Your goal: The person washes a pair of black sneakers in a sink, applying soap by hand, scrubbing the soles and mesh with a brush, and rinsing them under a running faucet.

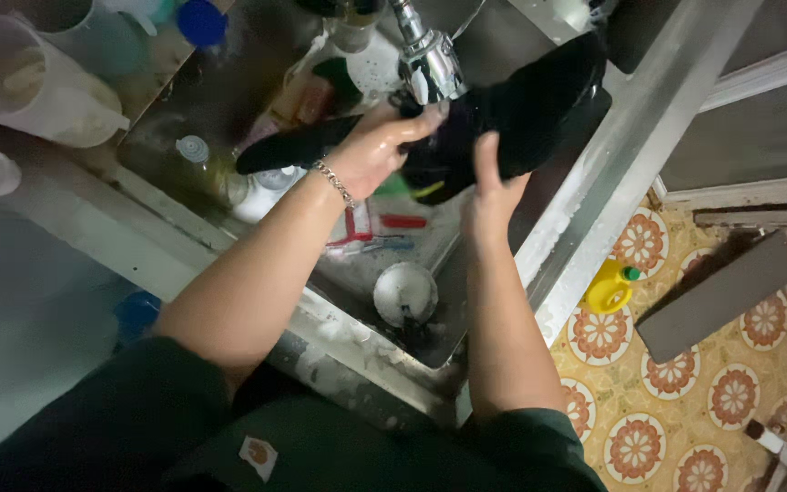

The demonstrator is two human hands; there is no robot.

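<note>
We are holding a black pan over the steel sink, right under the chrome tap. Left hand, w/ a chain bracelet at the wrist, is pressing on the pan's near side, fingers bent against it; a bit of green, prob. a scrub pad, is peeking out below the palm, though we cannot tell for sure. Right hand is cupping the pan from underneath, its grip closed round the lower edge. Pan handle is sticking out to the left, past the left wrist.

Judgement on doing this well: right hand should be bearing the weight and keeping the pan tilted so runoff drains into the basin, not onto the patterned floor tiles; left hand should be rubbing in short passes, since wet dark metal is prob. slippery.

Materials: pan matte black, rounded, looking heavy. Sink dull brushed steel, wet along the rim. Basin is cluttered: a small white bowl near the front corner, a red-handled utensil, a clear bottle w/ pale cap. A translucent plastic jug is standing on the bench at far left. A yellow bottle w/ green cap is lying on the floor.
</note>
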